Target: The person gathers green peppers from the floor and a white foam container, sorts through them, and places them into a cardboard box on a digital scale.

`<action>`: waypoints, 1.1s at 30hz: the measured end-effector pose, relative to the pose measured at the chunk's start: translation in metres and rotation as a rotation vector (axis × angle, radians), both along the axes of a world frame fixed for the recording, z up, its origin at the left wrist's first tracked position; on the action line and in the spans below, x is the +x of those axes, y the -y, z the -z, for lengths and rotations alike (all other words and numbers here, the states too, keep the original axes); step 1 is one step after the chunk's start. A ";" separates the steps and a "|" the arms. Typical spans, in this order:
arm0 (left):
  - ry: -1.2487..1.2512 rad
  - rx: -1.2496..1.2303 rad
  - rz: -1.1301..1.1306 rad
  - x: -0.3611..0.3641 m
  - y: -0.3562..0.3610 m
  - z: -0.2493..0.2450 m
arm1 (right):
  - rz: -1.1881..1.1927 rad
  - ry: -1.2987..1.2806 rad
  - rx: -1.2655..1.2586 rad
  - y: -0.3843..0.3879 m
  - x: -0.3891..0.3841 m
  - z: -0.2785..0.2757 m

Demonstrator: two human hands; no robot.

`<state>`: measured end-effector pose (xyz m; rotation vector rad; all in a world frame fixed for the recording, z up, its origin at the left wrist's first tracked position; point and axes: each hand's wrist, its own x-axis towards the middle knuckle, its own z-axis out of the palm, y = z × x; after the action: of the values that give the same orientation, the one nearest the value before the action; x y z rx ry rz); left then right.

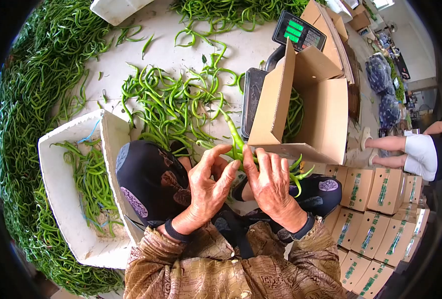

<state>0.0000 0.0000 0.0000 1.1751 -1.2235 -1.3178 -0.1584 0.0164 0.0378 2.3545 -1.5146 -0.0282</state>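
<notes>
Long green chili peppers [234,133] stick up between my two hands, over my lap. My right hand [273,187] is closed around a small bunch, and several pepper tips [301,175] poke out past its outer side. My left hand [208,184] has its thumb and forefinger bent in at the near end of the same peppers; the exact contact is partly hidden by the fingers. Just beyond my right hand stands an open cardboard box [326,112] with green peppers [294,115] inside. A loose pile of peppers [168,102] lies on the floor in front of my knees.
At my left, a white foam box [56,159] holds some peppers. Heaped peppers [19,129] line the far left. A scale display [299,31] stands behind the cardboard box. Stacked cartons [370,229] are at the right, and another person [420,152] is beyond them.
</notes>
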 end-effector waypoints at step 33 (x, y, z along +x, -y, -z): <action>0.711 0.433 0.076 0.142 0.080 0.223 | 0.437 0.949 0.961 0.018 0.031 0.227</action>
<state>0.1423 -0.0803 -0.2234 2.0423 -1.5191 -1.2981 -0.1273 -0.0019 -0.1891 2.8086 -2.9915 0.3940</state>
